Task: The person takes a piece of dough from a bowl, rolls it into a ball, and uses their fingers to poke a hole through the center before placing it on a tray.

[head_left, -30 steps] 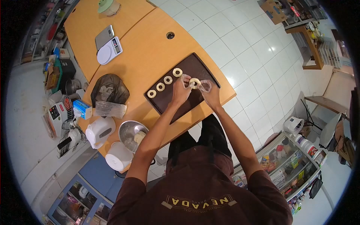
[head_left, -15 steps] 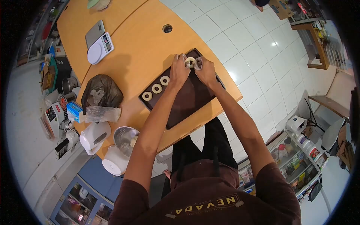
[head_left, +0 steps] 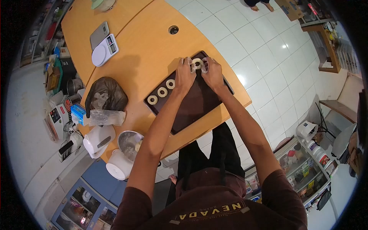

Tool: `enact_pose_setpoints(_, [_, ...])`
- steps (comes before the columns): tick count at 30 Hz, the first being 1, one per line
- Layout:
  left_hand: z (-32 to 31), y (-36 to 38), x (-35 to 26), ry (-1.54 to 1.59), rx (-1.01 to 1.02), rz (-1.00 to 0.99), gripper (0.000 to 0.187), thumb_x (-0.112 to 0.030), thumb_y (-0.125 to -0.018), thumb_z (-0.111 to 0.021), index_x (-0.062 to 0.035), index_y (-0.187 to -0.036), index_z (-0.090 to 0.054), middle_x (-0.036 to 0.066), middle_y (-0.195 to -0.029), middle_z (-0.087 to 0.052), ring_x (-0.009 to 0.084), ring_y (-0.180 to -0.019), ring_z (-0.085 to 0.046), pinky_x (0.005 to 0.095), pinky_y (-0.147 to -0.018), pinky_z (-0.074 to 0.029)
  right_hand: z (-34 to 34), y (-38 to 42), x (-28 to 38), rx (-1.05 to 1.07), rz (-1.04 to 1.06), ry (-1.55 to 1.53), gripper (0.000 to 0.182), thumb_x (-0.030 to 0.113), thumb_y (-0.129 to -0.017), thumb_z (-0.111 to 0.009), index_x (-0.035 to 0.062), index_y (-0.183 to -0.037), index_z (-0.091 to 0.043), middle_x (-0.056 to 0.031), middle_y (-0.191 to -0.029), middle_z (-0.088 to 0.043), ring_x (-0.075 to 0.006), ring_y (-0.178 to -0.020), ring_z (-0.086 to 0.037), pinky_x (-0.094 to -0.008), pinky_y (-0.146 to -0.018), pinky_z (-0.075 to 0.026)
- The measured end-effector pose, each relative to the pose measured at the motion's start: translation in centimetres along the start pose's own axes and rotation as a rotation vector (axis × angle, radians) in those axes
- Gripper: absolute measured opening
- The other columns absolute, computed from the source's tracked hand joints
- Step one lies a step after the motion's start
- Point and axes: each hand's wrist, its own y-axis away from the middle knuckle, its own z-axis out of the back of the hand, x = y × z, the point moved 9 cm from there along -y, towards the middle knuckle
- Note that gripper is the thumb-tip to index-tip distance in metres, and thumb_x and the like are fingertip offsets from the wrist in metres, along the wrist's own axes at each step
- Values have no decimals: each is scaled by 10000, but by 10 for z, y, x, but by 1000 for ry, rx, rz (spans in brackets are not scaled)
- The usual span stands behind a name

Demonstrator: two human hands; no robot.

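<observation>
A pale ring of dough (head_left: 197,60) lies at the far corner of the dark baking tray (head_left: 191,111), between my two hands. My left hand (head_left: 185,74) has its curled fingers on the ring's left side. From the right, my right hand (head_left: 212,74) grips the opposite side, fingers bent inward. The fingertips look whitish, and the finger pads are partly hidden. Three more dough rings (head_left: 162,92) form a row along the tray's left edge; my left hand and forearm may cover part of that row.
Left of the tray are a dark plastic bag (head_left: 106,95), a clear plastic bag (head_left: 107,117) and a metal bowl (head_left: 128,142) with dough inside. Two kitchen scales (head_left: 99,56) lie farther up the table (head_left: 145,46). A person's bare feet (head_left: 262,7) show on the tiled floor.
The whole view has shifted slightly. My hands remain at the same dough ring, with its hole now showing more clearly. More of the other person's feet has come into view.
</observation>
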Motion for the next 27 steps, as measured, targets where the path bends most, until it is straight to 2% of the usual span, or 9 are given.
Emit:
enact_pose_setpoints(3, [-1,4,3,55,95,67,208,-11,-918,-661,68,-1104,-611,274,-1087,-605,463,-995,-656,503,-843,-542,-2,4,0,12,13,10,249,42,-869,-694,-59,-1092,-645,-257,-982,-690,-430,-898,-685,-493,-815,-546])
enact_pose_setpoints(9, [51,57,-18,234,-97,80,171,-46,-962,-651,46,-1103,-623,223,-1057,-617,390,-947,-663,442,-828,-546,25,42,10,23,-47,-85,212,86,-935,-670,-57,-1090,-647,-260,-1000,-692,-436,-927,-686,-487,-815,-548])
enact_pose_setpoints(11, [60,96,-11,223,-71,163,162,-52,-969,-649,24,-1112,-631,189,-1018,-637,360,-929,-660,404,-805,-539,34,72,9,55,-45,-91,206,107,-960,-662,-51,-1092,-650,-256,-1009,-697,-435,-925,-689,-488,-809,-549])
enact_pose_setpoints(13, [76,141,-17,224,-189,81,146,-53,-972,-645,4,-1106,-636,174,-982,-646,349,-905,-658,413,-769,-532,41,111,5,82,-10,-102,198,117,-972,-658,-39,-1094,-655,-245,-1008,-705,-430,-903,-697,-486,-797,-551])
enact_pose_setpoints(15, [81,191,-14,260,-67,275,142,-95,-997,-638,-16,-1114,-647,153,-980,-661,300,-874,-665,386,-785,-534,47,150,6,125,-4,-126,194,112,-967,-661,-30,-1101,-659,-236,-1007,-710,-421,-886,-705,-478,-794,-559])
enact_pose_setpoints(17, [94,238,-22,256,-177,166,143,-87,-1004,-624,-30,-1132,-655,135,-983,-667,256,-852,-668,364,-769,-536,53,185,15,242,-53,-114,199,103,-961,-663,-24,-1114,-661,-233,-1022,-709,-416,-902,-709,-469,-804,-568])
enact_pose_setpoints(20, [98,298,-16,363,-95,432,121,-57,-991,-632,-38,-1109,-649,122,-978,-658,218,-793,-638,342,-712,-510,59,223,36,386,-59,-120,203,93,-958,-655,-18,-1129,-662,-233,-1037,-710,-410,-926,-714,-455,-806,-573])
enact_pose_setpoints(23, [111,338,-16,435,-225,564,117,-54,-1004,-615,-39,-1113,-652,101,-959,-667,188,-799,-638,334,-717,-511,46,234,55,480,34,-172,198,73,-960,-641,-14,-1138,-662,-229,-1048,-713,-397,-921,-721,-441,-791,-574])
enact_pose_setpoints(27, [133,363,-13,562,-357,620,115,-62,-1026,-593,-30,-1119,-651,71,-940,-666,158,-812,-632,321,-733,-517,34,226,103,623,187,-156,195,43,-961,-633,-14,-1146,-660,-217,-1043,-723,-386,-910,-729,-422,-772,-572])
